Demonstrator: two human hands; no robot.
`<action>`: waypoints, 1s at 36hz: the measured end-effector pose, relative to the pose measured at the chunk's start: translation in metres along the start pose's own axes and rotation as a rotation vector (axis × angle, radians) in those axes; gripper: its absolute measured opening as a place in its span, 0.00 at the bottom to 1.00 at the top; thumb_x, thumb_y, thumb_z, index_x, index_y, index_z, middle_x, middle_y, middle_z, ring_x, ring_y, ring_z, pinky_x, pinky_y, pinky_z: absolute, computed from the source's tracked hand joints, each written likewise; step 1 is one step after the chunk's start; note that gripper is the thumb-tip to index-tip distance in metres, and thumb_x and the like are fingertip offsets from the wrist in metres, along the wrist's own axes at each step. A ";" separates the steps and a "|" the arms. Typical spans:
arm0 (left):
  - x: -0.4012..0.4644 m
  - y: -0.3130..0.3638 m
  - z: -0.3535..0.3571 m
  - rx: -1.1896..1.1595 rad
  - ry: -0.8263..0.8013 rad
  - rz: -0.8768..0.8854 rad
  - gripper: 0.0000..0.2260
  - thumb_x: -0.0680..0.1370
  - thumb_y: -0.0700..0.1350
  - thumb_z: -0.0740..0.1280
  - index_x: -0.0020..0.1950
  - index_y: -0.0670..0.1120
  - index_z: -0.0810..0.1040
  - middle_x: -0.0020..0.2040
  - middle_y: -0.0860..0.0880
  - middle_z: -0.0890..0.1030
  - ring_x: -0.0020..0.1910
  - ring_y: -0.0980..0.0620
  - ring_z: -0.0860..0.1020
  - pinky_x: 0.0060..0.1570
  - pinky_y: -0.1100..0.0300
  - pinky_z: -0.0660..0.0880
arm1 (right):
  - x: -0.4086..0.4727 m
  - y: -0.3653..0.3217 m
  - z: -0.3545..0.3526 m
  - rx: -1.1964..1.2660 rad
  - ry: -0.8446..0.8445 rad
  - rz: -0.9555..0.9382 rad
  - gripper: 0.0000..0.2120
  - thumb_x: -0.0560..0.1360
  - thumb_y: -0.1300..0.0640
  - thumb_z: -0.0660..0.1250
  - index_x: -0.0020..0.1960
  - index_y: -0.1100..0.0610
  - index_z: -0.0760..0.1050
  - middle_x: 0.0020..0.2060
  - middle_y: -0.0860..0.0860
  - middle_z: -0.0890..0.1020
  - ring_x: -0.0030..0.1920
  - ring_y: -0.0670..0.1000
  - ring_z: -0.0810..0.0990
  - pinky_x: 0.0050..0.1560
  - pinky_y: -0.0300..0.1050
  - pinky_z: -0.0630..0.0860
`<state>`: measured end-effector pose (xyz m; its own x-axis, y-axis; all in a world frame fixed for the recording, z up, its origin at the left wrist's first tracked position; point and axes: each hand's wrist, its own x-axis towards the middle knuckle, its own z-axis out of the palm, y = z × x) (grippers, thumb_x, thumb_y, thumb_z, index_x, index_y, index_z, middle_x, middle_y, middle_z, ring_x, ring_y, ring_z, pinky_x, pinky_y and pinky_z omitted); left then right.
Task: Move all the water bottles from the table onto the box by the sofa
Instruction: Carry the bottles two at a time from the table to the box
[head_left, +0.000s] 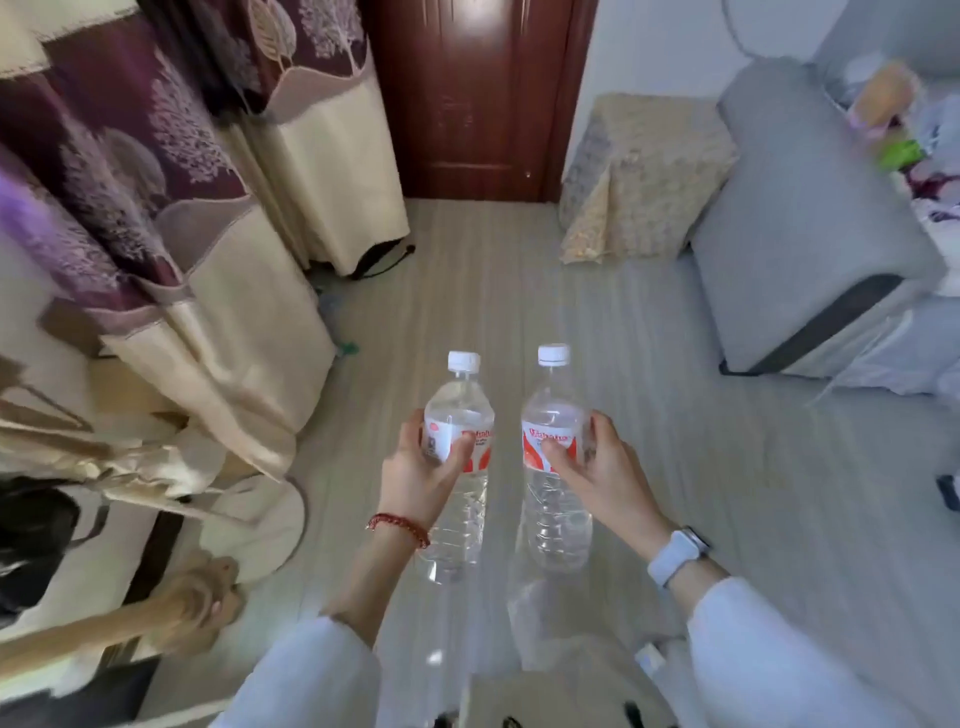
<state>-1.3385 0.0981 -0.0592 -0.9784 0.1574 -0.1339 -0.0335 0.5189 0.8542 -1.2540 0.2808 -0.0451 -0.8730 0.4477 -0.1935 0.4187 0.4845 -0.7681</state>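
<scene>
I hold two clear water bottles with white caps and red-and-white labels upright over the floor. My left hand (421, 475), with a red bead bracelet at the wrist, grips the left bottle (457, 499) around its label. My right hand (602, 475), with a white watch on the wrist, grips the right bottle (556, 514) the same way. Ahead at the far right stands the box (649, 176), draped in a beige patterned cloth, right beside the grey sofa (795, 223). The table is not in view.
Purple and cream curtains (171, 197) hang along the left. A dark wooden door (467, 93) stands at the back. Bags and a tan object (197, 603) crowd the lower left. Toys and clutter (893, 119) lie on the sofa. Pale wood floor (467, 291) stretches between me and the box.
</scene>
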 end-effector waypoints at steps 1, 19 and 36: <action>0.023 0.009 0.013 0.010 -0.009 0.002 0.18 0.70 0.54 0.69 0.55 0.45 0.73 0.35 0.56 0.77 0.34 0.52 0.75 0.36 0.61 0.69 | 0.023 0.004 -0.008 0.015 0.013 0.019 0.20 0.70 0.43 0.67 0.55 0.52 0.67 0.39 0.47 0.80 0.40 0.52 0.80 0.43 0.50 0.77; 0.415 0.193 0.183 -0.042 -0.085 -0.047 0.23 0.68 0.59 0.69 0.55 0.45 0.72 0.36 0.55 0.78 0.39 0.50 0.80 0.42 0.46 0.80 | 0.429 -0.005 -0.152 0.124 0.084 0.147 0.23 0.68 0.39 0.66 0.56 0.50 0.67 0.46 0.47 0.82 0.46 0.50 0.82 0.50 0.55 0.78; 0.802 0.344 0.335 0.039 -0.175 0.062 0.18 0.72 0.49 0.69 0.57 0.42 0.71 0.40 0.52 0.76 0.40 0.50 0.75 0.41 0.62 0.67 | 0.828 -0.022 -0.258 0.143 0.248 0.234 0.19 0.70 0.47 0.69 0.56 0.51 0.66 0.47 0.48 0.79 0.46 0.52 0.79 0.46 0.50 0.76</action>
<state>-2.0660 0.6843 -0.0406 -0.9277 0.3326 -0.1697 0.0376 0.5353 0.8438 -1.9210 0.8350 -0.0309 -0.6629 0.7114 -0.2336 0.5456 0.2454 -0.8013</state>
